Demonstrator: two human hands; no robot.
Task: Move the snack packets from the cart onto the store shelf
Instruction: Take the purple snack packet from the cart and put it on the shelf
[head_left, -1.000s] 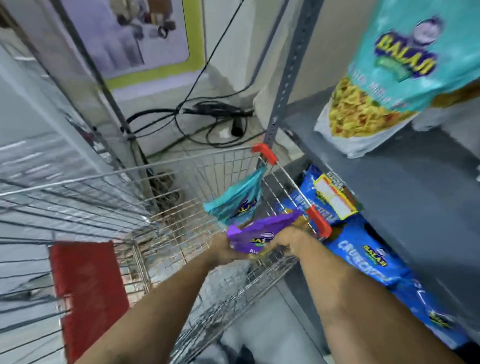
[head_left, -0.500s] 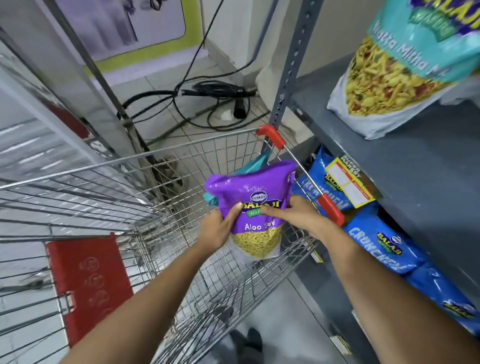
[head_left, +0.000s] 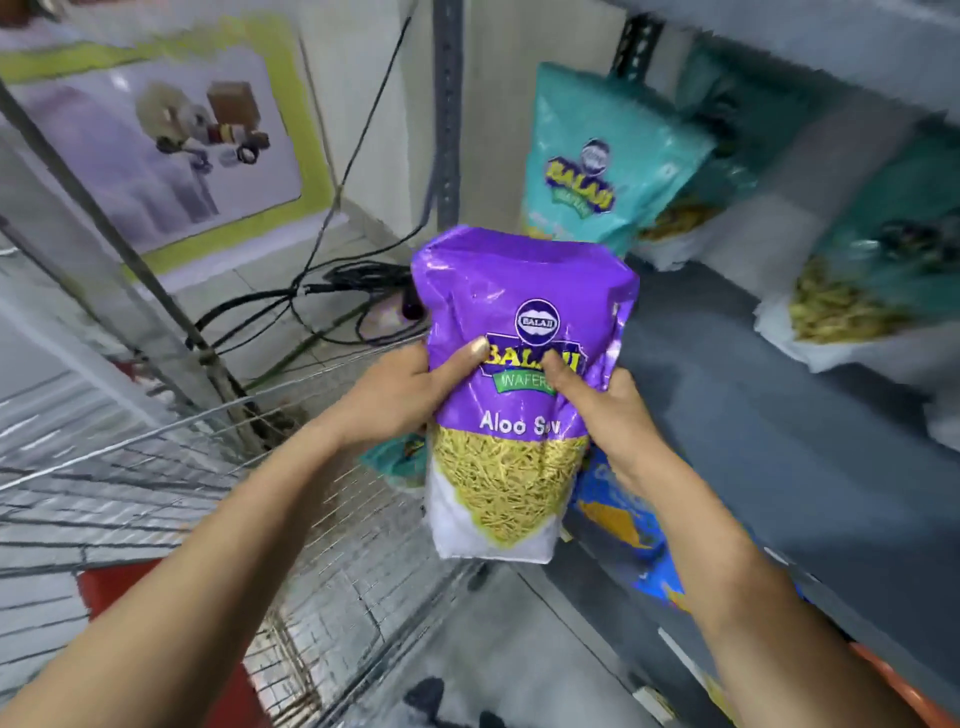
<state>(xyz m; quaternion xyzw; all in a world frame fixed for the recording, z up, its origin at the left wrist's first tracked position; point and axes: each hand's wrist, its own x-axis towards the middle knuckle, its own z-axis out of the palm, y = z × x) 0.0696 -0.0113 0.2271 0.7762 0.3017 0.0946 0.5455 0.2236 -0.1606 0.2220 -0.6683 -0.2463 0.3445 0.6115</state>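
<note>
Purple snack packet (head_left: 519, 395), frame centre, upright above the wire cart (head_left: 218, 467), pinched at mid-height by left hand (head_left: 400, 395) and right hand (head_left: 608, 410); the glossy film may slip, or topple the teal packet (head_left: 597, 166) on the grey shelf (head_left: 753, 441).
</note>
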